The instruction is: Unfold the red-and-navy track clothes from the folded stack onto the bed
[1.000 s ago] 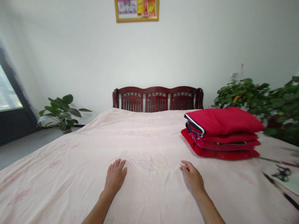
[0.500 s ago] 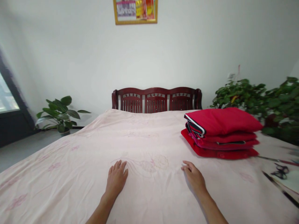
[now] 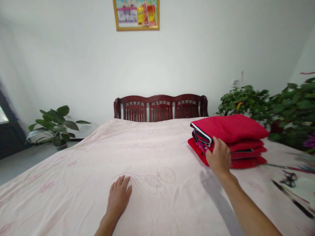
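Stack of red folded fabric (image 3: 233, 129) is sitting right of centre in the head view, on the pale flowered cloth (image 3: 81, 177), w/ its white-and-dark edges (image 3: 201, 132) showing at the left end. Pieces are lying flat one atop another, prob. b/c folded layers that wide need little propping; that's a guess from the shape.

Your R hand (image 3: 218, 155) is touching the stack's near left corner, fingers bent, thumb lower and set apart from them. Can't tell if it's pinching a layer or just resting there, b/c the back of the hand is hiding the contact. That corner is prob. handy b/c the fold edges are within the fingers' span.

Your L hand (image 3: 119, 193) is lying palm down on the cloth, well apart from the stack, fingers loosely side by side, thumb out, gripping nothing visible. It's prob. steadying you or the cloth; can't confirm pressure.

Off R, a dark scissors-like item (image 3: 289, 179) is lying by a pale sheet (image 3: 304, 187), w/ a dark pen-like stick (image 3: 294, 200) nearer you, maybe parked aside to keep the middle free.
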A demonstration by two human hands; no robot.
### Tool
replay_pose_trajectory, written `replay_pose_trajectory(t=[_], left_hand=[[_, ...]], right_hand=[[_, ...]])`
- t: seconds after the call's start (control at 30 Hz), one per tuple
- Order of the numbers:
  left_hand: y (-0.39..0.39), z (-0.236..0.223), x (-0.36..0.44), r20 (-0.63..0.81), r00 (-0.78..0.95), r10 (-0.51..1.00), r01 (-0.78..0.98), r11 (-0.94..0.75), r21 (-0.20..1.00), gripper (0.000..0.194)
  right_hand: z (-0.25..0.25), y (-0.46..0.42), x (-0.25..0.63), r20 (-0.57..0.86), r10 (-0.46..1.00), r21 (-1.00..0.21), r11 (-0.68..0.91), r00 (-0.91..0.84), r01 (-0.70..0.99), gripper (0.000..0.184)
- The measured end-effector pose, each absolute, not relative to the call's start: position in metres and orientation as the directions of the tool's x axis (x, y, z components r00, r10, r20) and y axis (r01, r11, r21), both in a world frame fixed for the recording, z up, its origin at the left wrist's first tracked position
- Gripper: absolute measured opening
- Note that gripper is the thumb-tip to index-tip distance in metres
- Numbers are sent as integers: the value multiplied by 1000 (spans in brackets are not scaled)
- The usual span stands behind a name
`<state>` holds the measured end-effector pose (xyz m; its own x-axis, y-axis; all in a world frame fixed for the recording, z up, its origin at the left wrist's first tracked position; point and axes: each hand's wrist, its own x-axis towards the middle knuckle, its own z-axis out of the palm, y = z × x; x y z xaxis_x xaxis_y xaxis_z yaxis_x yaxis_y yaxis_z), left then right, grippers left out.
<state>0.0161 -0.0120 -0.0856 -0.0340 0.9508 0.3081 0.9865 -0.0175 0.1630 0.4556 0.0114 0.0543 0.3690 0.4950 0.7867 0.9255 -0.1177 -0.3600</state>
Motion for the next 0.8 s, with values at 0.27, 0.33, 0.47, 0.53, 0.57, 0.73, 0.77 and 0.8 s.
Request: replay_pose_trajectory(t=[0.27, 0.33, 0.47, 0.53, 0.57, 0.73, 0.77, 0.8], left_hand=[[-10, -87, 14, 340, -19, 940, 982, -46, 183, 44], [-11, -87, 14, 351, -21, 936, 980, -50, 192, 44], [-10, -87, 15, 348, -24, 937, 976, -52, 209, 43], [-9, -88, 15, 342, -23, 939, 974, -56, 221, 43], [-8, -88, 15, 341, -20, 940, 972, -62, 228, 44], [-4, -89, 11, 338, -50, 940, 950, -60, 308, 47], [-3, -90, 9, 340, -61, 938, 940, -61, 336, 48], [-3, -90, 7, 346, -70, 936, 928, -66, 366, 48]], right_hand=[[100, 38, 496, 654, 704, -52, -325, 278, 944, 52], [111, 41, 504, 620, 742, -32, -302, 256, 953, 41], [146, 46, 481, 651, 701, -188, -221, 290, 957, 32], [157, 49, 447, 696, 646, -317, -114, 313, 942, 31], [158, 50, 426, 707, 632, -381, -38, 317, 924, 31], [116, 59, 329, 528, 849, -656, 394, 19, 644, 32], [103, 61, 320, 486, 870, -694, 441, -82, 569, 32], [90, 62, 315, 447, 880, -713, 458, -159, 530, 32]])
